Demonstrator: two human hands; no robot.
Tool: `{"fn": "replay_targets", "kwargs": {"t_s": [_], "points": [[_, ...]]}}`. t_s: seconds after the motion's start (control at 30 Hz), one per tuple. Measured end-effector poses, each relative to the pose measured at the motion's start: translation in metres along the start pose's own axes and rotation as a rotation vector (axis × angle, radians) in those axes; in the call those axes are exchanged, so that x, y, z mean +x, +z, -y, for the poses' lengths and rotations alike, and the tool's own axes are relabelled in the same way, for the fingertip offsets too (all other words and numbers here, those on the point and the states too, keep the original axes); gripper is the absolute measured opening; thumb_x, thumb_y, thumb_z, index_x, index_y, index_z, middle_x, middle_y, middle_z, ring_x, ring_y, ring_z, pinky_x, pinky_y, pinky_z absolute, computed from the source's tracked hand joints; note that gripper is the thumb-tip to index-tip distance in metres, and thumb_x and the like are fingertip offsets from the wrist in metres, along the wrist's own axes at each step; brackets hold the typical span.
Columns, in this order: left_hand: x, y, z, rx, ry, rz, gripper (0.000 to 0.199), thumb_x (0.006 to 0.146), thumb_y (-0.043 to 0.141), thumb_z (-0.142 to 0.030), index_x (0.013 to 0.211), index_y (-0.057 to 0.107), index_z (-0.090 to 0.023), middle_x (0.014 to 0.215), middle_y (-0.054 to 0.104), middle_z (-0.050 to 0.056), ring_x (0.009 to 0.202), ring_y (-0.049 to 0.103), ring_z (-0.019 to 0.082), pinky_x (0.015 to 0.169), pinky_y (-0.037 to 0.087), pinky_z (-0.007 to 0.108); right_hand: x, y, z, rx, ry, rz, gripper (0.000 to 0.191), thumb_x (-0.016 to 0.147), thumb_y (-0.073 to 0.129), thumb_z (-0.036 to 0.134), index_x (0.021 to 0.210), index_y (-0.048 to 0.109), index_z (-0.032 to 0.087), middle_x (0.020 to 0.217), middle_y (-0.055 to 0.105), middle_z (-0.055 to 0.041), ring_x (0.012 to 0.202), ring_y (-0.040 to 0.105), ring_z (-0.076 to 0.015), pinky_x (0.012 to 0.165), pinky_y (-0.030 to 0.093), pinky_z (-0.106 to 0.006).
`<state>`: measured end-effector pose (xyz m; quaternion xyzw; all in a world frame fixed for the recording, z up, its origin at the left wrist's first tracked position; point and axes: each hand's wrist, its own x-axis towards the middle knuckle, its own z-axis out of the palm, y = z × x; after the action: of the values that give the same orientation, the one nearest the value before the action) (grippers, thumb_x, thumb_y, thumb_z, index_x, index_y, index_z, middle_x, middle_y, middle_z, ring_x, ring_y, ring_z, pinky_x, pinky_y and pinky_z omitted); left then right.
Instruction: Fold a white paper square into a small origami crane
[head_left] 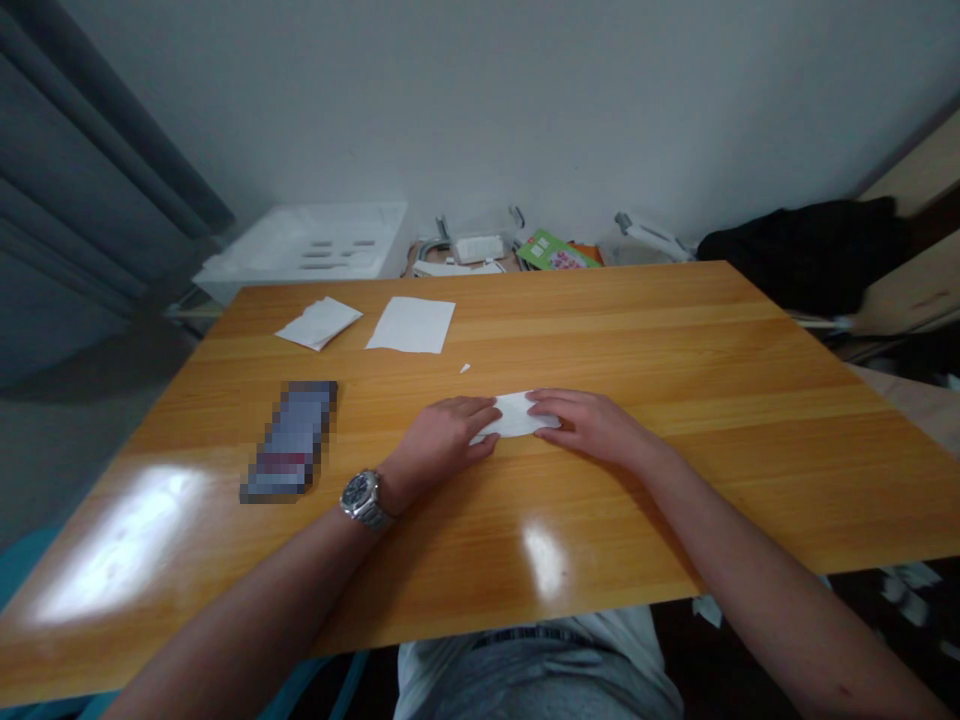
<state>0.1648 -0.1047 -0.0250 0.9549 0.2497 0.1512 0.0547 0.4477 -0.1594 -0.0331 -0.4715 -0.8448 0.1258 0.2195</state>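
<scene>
A small folded piece of white paper (514, 414) lies near the middle of the wooden table. My left hand (453, 436), with a metal watch (364, 498) on its wrist, grips the paper's left end, fingers on top and thumb at the near edge. At the opposite end my right hand (583, 424) holds it the same way, fingers bent over the paper and thumb at the near edge. The parts of the paper under my fingers are hidden. A tiny white paper scrap (465, 368) lies just beyond it.
On the wooden table (675, 340) are a square white sheet (412, 325), a folded white paper (320, 323) and a pixelated phone-like object (294, 440) at left. Behind stand a white plastic tray (330, 225) and a green booklet (555, 250). Dark cloth (802, 250) lies at right.
</scene>
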Motion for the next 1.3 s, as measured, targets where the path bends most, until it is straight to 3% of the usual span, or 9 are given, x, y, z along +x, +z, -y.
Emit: {"fn": "replay_targets", "kwargs": {"t_s": [0.13, 0.3, 0.5, 0.7, 0.8, 0.87, 0.97, 1.1, 1.3], "points": [[0.001, -0.003, -0.001, -0.024, -0.012, -0.004, 0.026, 0.1, 0.058, -0.028, 0.123, 0.067, -0.018, 0.13, 0.071, 0.011, 0.109, 0.071, 0.027, 0.094, 0.058, 0.041, 0.0, 0.001, -0.001, -0.05, -0.049, -0.003, 0.022, 0.097, 0.067, 0.025, 0.116, 0.076, 0.021, 0.138, 0.069, -0.0107, 0.126, 0.067, -0.0273, 0.108, 0.056, -0.044], [0.001, -0.005, -0.002, -0.031, 0.013, 0.002, 0.033, 0.098, 0.065, -0.039, 0.124, 0.065, -0.019, 0.132, 0.069, 0.012, 0.114, 0.069, 0.029, 0.095, 0.058, 0.043, 0.002, 0.001, 0.003, -0.118, -0.075, -0.018, 0.018, 0.098, 0.064, 0.024, 0.109, 0.076, 0.02, 0.134, 0.071, -0.0115, 0.122, 0.069, -0.0278, 0.104, 0.058, -0.044], [0.002, -0.001, -0.004, -0.007, 0.015, -0.003, 0.025, 0.098, 0.064, -0.031, 0.12, 0.066, -0.019, 0.13, 0.07, 0.013, 0.113, 0.07, 0.027, 0.096, 0.057, 0.04, 0.001, -0.003, 0.007, -0.116, -0.056, 0.024, 0.023, 0.098, 0.065, 0.027, 0.117, 0.074, 0.02, 0.138, 0.069, -0.012, 0.125, 0.067, -0.0288, 0.105, 0.057, -0.046], [0.002, -0.004, -0.006, -0.001, -0.05, -0.003, 0.022, 0.106, 0.05, -0.029, 0.111, 0.07, -0.02, 0.114, 0.075, 0.009, 0.099, 0.073, 0.021, 0.084, 0.056, 0.031, 0.0, -0.004, 0.008, -0.071, -0.046, 0.028, 0.026, 0.096, 0.067, 0.028, 0.121, 0.071, 0.021, 0.14, 0.068, -0.0118, 0.128, 0.065, -0.0289, 0.108, 0.053, -0.045], [0.002, -0.006, -0.007, -0.026, -0.104, -0.019, 0.025, 0.107, 0.049, -0.034, 0.112, 0.07, -0.021, 0.101, 0.076, 0.006, 0.087, 0.073, 0.019, 0.074, 0.053, 0.027, 0.003, -0.003, 0.01, 0.012, 0.016, -0.022, 0.026, 0.097, 0.066, 0.029, 0.121, 0.071, 0.021, 0.131, 0.073, -0.0113, 0.12, 0.068, -0.0283, 0.104, 0.053, -0.044], [0.001, -0.008, -0.008, -0.068, -0.163, -0.068, 0.028, 0.107, 0.048, -0.036, 0.111, 0.071, -0.021, 0.093, 0.077, 0.004, 0.08, 0.072, 0.018, 0.069, 0.051, 0.026, 0.005, -0.002, 0.014, 0.111, 0.11, -0.066, 0.021, 0.098, 0.065, 0.034, 0.113, 0.072, 0.021, 0.113, 0.078, -0.0084, 0.103, 0.072, -0.0257, 0.092, 0.056, -0.039], [0.003, -0.01, -0.01, -0.222, -0.249, -0.18, 0.03, 0.108, 0.048, -0.038, 0.113, 0.072, -0.021, 0.097, 0.078, 0.004, 0.083, 0.074, 0.017, 0.072, 0.052, 0.024, 0.008, 0.001, 0.02, 0.325, 0.297, -0.162, 0.02, 0.095, 0.067, 0.041, 0.099, 0.07, 0.022, 0.087, 0.074, -0.0021, 0.076, 0.068, -0.02, 0.071, 0.053, -0.031], [0.005, -0.011, -0.014, -0.407, -0.333, -0.264, 0.03, 0.107, 0.05, -0.038, 0.114, 0.074, -0.021, 0.105, 0.079, 0.003, 0.089, 0.074, 0.016, 0.078, 0.055, 0.024, 0.011, 0.008, 0.024, 0.592, 0.414, -0.317, 0.03, 0.087, 0.074, 0.047, 0.104, 0.065, 0.023, 0.089, 0.069, -0.0014, 0.074, 0.062, -0.0184, 0.065, 0.049, -0.028], [0.008, -0.01, -0.016, -0.539, -0.405, -0.337, 0.025, 0.096, 0.067, -0.031, 0.118, 0.074, -0.021, 0.111, 0.078, 0.005, 0.084, 0.072, 0.015, 0.071, 0.056, 0.024, 0.013, 0.011, 0.025, 0.759, 0.465, -0.297, 0.034, 0.084, 0.076, 0.05, 0.1, 0.062, 0.023, 0.082, 0.062, 0.0008, 0.07, 0.057, -0.0166, 0.06, 0.045, -0.027]]}}
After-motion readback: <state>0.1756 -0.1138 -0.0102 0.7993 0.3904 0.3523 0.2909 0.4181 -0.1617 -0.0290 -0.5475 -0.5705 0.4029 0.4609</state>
